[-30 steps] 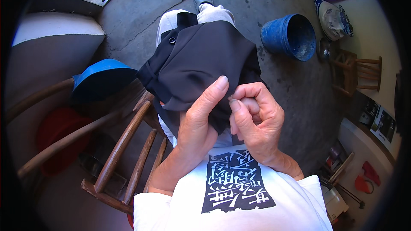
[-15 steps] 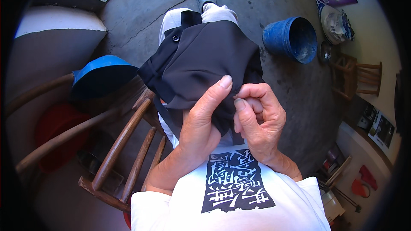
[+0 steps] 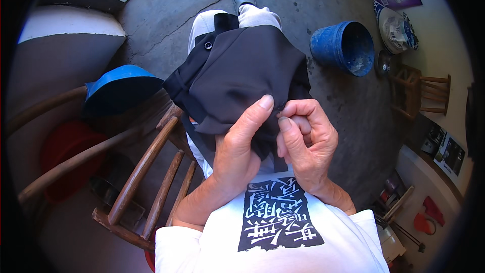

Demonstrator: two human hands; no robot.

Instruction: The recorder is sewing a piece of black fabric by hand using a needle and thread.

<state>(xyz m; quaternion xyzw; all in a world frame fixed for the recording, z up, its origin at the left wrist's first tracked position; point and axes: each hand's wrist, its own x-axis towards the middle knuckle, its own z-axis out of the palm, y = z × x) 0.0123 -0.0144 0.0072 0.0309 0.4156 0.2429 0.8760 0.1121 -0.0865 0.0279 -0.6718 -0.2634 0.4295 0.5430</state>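
Observation:
Across my lap lies a black garment (image 3: 242, 65) with a dark button (image 3: 208, 46) near its far left edge. My left hand (image 3: 240, 139) is closed on the cloth, the thumb lying on top and the fingers hidden beneath the fabric. Close beside it on the right, my right hand (image 3: 308, 139) has thumb and forefinger drawn together at the garment's near edge. Whatever sits in that pinch is too small to make out. The two hands are a short way apart.
A wooden chair (image 3: 144, 172) with slatted back stands at my left, a blue basin (image 3: 121, 83) beyond it. To the right are a blue bucket (image 3: 328, 45) lying on its side on the concrete floor, a small wooden chair (image 3: 434, 93) and stacked items by the wall.
Both hands hold almost the same pose. The left thumb has shifted very slightly toward me, and the cloth has barely moved.

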